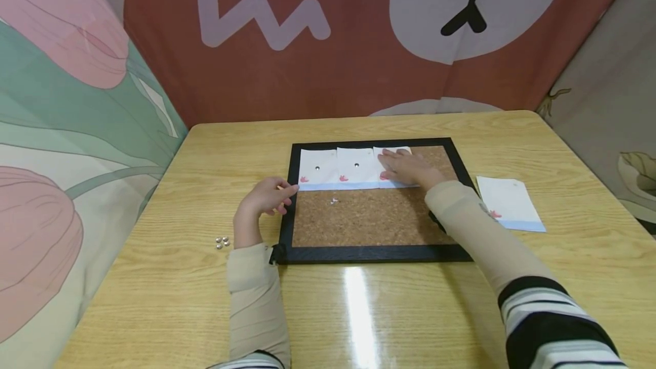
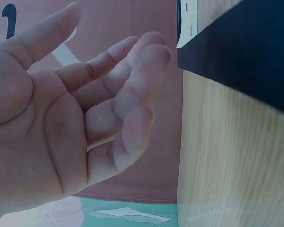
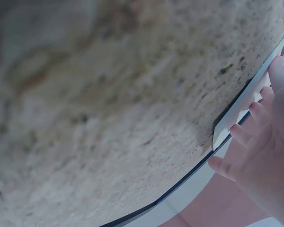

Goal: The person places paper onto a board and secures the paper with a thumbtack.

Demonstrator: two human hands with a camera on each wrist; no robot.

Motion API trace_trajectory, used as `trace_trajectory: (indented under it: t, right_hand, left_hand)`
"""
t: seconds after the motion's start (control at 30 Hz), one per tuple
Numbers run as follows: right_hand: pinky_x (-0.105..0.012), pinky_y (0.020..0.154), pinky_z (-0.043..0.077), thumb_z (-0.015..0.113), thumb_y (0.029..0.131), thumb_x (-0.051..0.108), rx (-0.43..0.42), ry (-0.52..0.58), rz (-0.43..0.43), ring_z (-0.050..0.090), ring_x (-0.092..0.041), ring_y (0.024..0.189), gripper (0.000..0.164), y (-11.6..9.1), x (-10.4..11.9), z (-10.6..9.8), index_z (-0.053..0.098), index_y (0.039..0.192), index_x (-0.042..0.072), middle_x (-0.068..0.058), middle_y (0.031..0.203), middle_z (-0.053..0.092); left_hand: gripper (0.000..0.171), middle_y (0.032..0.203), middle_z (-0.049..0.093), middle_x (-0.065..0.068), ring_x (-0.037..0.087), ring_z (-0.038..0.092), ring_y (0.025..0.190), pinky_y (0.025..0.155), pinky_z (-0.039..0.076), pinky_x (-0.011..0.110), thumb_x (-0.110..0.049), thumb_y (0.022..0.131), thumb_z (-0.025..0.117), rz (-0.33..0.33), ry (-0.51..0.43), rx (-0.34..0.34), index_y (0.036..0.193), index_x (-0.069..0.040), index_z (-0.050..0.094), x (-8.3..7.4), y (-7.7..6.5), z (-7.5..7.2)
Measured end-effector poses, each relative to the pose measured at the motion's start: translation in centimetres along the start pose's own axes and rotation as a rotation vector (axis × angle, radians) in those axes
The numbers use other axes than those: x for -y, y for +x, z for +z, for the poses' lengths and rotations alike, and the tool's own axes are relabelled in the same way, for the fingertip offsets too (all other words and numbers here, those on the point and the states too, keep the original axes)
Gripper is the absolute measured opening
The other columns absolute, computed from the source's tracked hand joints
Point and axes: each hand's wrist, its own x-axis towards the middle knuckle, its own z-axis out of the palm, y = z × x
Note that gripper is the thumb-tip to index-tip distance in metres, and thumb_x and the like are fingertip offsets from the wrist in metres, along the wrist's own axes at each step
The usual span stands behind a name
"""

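Observation:
A cork board (image 1: 359, 218) in a black frame lies on the table, with three white note cards side by side along its top. Silver round-headed pins (image 1: 356, 164) sit in the middle of the left card (image 1: 318, 178) and the middle card (image 1: 353, 155). My right hand (image 1: 405, 167) rests with spread fingers on the third card (image 1: 381, 155), covering much of it; in the right wrist view the fingertips (image 3: 236, 130) touch its edge. My left hand (image 1: 266, 195) is beside the board's left frame, loosely curled and holding nothing in the left wrist view.
Another white card (image 1: 509, 201) with a blue lower band lies on the table to the right of the board. Several silver pins (image 1: 222, 242) are grouped at the left, and small shiny bits (image 1: 335, 201) lie on the cork. A printed cloth (image 1: 287, 84) hangs behind the table.

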Motion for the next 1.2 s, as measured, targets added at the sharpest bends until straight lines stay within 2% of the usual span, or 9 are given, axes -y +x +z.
trace_trajectory:
  t: [0.5, 0.7, 0.87, 1.03, 1.2]
  right_hand:
    - [-0.053, 0.101, 0.003, 0.032, 0.095, 0.043, 0.007, 0.028, 0.011, 0.004, -0.037, 0.132, 0.063, 0.2, 0.1, -0.1, 0.013, 0.143, 0.008, -0.014, 0.147, 0.007]
    - [-0.049, 0.103, 0.004, 0.034, 0.095, 0.041, -0.017, 0.103, -0.040, 0.005, -0.035, 0.132, 0.063, 0.3, 0.2, -0.3, 0.016, 0.141, 0.003, -0.019, 0.146, 0.007]
    - [-0.050, 0.102, 0.009, 0.039, 0.095, 0.037, -0.047, 0.178, -0.035, 0.008, -0.036, 0.131, 0.061, -0.5, -0.5, -0.7, 0.019, 0.141, 0.002, -0.020, 0.146, 0.008]
    - [-0.052, 0.101, 0.011, 0.043, 0.094, 0.030, -0.080, 0.207, -0.015, 0.010, -0.039, 0.130, 0.058, -1.5, -1.7, -1.6, 0.024, 0.138, -0.002, -0.026, 0.142, 0.014]
    - [-0.052, 0.101, 0.012, 0.046, 0.094, 0.027, -0.107, 0.209, -0.017, 0.014, -0.041, 0.129, 0.055, -1.6, -2.1, -1.5, 0.029, 0.136, -0.004, -0.028, 0.140, 0.019]
  left_hand:
    - [0.037, 0.091, 0.060, 0.015, 0.022, 0.060, 0.066, 0.053, 0.043, 0.028, -0.032, 0.092, 0.049, -0.007, -0.001, -0.007, 0.109, 0.000, 0.052, 0.1, 0.0, -0.1]
    - [0.037, 0.091, 0.060, 0.015, 0.022, 0.060, 0.067, 0.056, 0.044, 0.030, -0.032, 0.092, 0.048, -0.013, 0.002, -0.025, 0.110, 0.000, 0.052, 0.2, -0.3, -0.2]
    - [0.038, 0.095, 0.059, 0.017, 0.026, 0.059, 0.070, 0.058, 0.044, 0.030, -0.032, 0.092, 0.048, -0.007, -0.014, -0.028, 0.113, -0.001, 0.050, 0.0, -0.5, -0.3]
    - [0.039, 0.099, 0.059, 0.019, 0.029, 0.061, 0.076, 0.059, 0.044, 0.031, -0.032, 0.093, 0.047, 0.021, 0.004, -0.048, 0.114, 0.001, 0.050, -0.4, -0.8, -1.2]
    - [0.040, 0.102, 0.058, 0.020, 0.031, 0.061, 0.082, 0.068, 0.045, 0.038, -0.032, 0.093, 0.046, 0.001, 0.016, -0.099, 0.115, 0.001, 0.049, 0.7, -2.1, -2.6]
